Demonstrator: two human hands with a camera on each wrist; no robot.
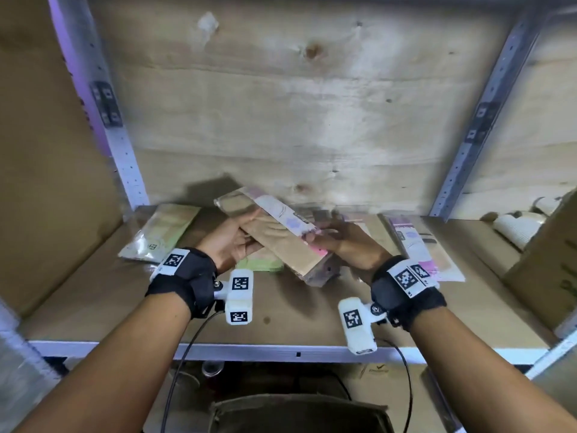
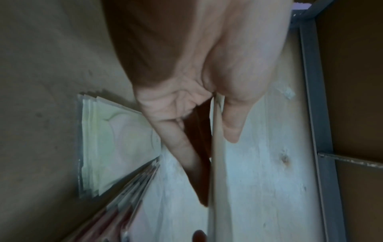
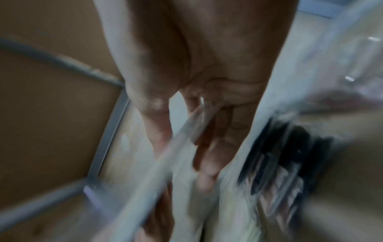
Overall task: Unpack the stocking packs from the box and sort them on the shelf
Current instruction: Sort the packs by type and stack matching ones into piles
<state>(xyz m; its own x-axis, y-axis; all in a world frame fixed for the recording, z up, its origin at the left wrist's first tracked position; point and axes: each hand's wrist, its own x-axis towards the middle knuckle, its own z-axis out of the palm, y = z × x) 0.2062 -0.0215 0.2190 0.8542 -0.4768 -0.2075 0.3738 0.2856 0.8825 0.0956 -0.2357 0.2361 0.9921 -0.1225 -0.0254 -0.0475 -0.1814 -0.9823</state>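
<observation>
The shelf (image 1: 93, 295) is a flat brown board with a pale metal front edge, bounded at the rear by a back panel (image 1: 296, 98) of unfinished plywood with visible knots. Perforated grey metal uprights (image 1: 477, 132) stand at the 10 o'clock and 2 o'clock corners. A cardboard box (image 1: 549, 260) sits at 3 o'clock on the shelf, partly cut off by the frame edge.

Three groups of flat packs lie on the shelf. A pale green pack (image 1: 159, 234) lies at 9 o'clock, long axis running toward 1 o'clock. A pink-and-white stack (image 1: 418, 245) lies at 3 o'clock, long axis running toward 11 o'clock. A light green pack (image 1: 262, 262) lies at centre, mostly covered.

The held stocking pack (image 1: 271, 226) is above the shelf centre. It is a long, thin, clear-wrapped rectangle with a tan insert and a white-and-pink label; its long axis runs from 10 o'clock down to 4 o'clock.

The left hand (image 1: 231, 242) holds the 10 o'clock half; in the left wrist view the thumb lies on one face and the fingers (image 2: 180, 147) lie straight along the other, pinching the pack between them. The right hand (image 1: 346, 245) holds the 4 o'clock end; the blurred right wrist view shows thumb and fingers (image 3: 209, 155) on opposite faces of the pack edge.
</observation>
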